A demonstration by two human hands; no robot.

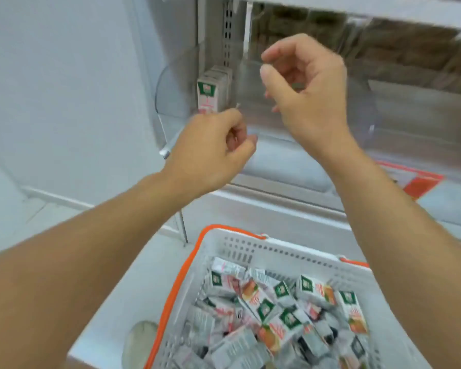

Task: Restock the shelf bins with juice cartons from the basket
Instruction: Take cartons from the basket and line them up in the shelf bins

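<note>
Both hands are raised at frame centre before the clear shelf bin (277,107). The left hand (213,153) is loosely curled and the right hand (304,83) relaxed; neither holds a carton. A few cartons (210,91) stand at the bin's left end. The rest lie in the basket (250,249), lower centre. Judged step: between placements. Next move: reach down and grasp another carton.

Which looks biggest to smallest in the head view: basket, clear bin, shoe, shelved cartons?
1. Basket, though nearest the camera.
2. Clear bin.
3. Shoe and shelved cartons look alike; not ranked.
</note>
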